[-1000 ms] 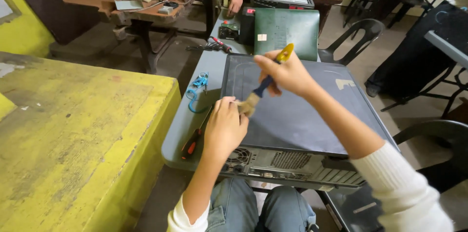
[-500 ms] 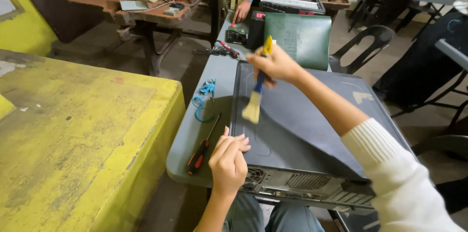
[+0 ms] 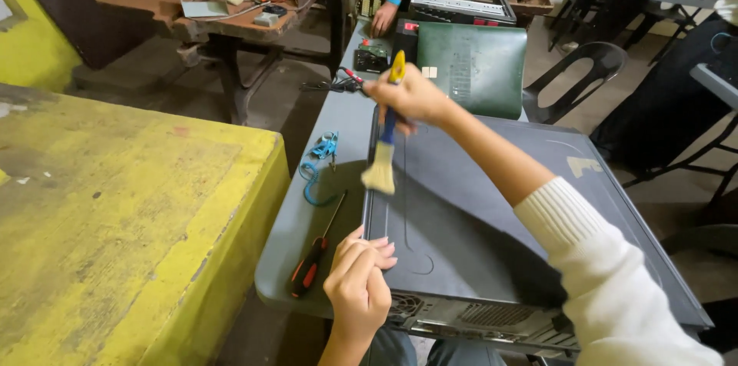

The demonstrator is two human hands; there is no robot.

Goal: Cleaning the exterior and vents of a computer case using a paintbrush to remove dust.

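The right hand point(image 3: 407, 95) is clamped on a brush point(image 3: 383, 152) above the computer case point(image 3: 492, 227); the left hand point(image 3: 358, 283) rests half-closed, holding nothing, on its lower left corner. A screwdriver point(image 3: 314, 257) and blue cable point(image 3: 317, 166) lie left on the tabletop point(image 3: 307, 212).

A red-handled screwdriver point(image 3: 314, 262) lies at seven o'clock, a blue coiled cable point(image 3: 319, 166) at nine, a green panel point(image 3: 475, 66) at twelve, yellow bench point(image 3: 131, 220) far left.

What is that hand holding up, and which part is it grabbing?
The right hand holds a paintbrush by its blue and yellow handle, bristles pointing down over the black computer case. The left hand holds nothing; it rests at the case's near corner.
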